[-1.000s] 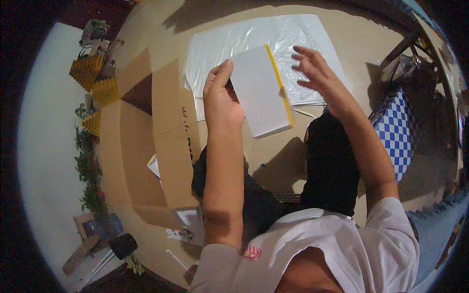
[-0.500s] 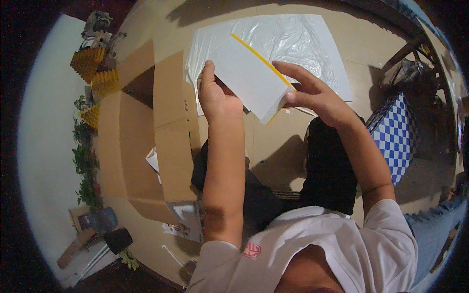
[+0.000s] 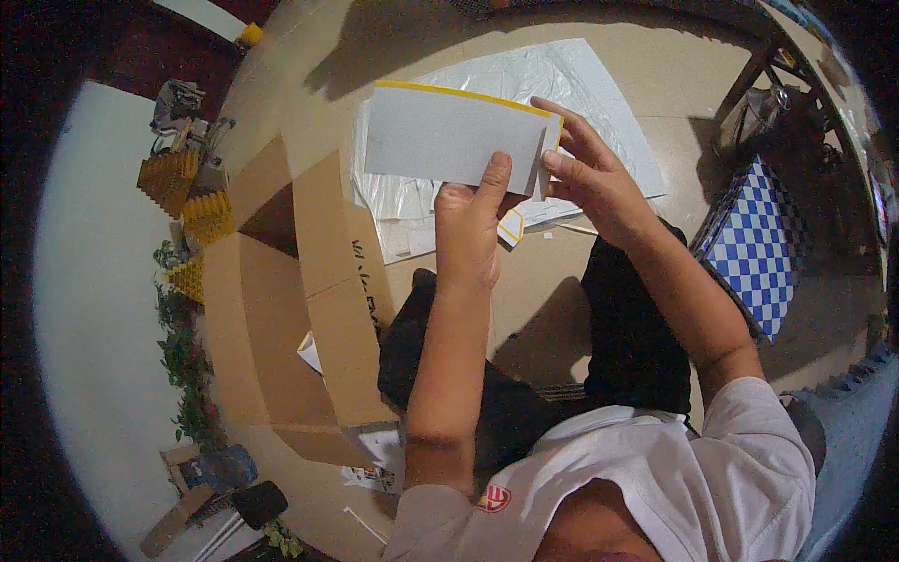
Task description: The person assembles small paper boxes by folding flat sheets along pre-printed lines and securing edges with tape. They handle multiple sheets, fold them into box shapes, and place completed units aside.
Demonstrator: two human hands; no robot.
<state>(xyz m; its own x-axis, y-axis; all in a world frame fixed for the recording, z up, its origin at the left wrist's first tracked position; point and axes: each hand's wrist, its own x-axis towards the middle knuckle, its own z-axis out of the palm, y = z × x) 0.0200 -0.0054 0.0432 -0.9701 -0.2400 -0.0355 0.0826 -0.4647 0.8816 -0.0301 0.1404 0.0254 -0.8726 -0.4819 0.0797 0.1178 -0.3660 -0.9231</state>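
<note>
You're now holding the carton [image 3: 431, 140] nearly level above the sheet [image 3: 599, 112], no longer slanting, your left hand [image 3: 468, 225] pinching its lower edge and your right hand [image 3: 599, 187] pinching its right end, probably making that end easier to work. The box [image 3: 328, 318] is crowding your left, while floor [image 3: 660, 94] is offering room beyond the sheet's right edge.

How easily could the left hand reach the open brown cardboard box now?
Probably not easily: the left hand holds a flat white rectangular piece with a yellow edge, though the cardboard box lies close beside that forearm.
</note>
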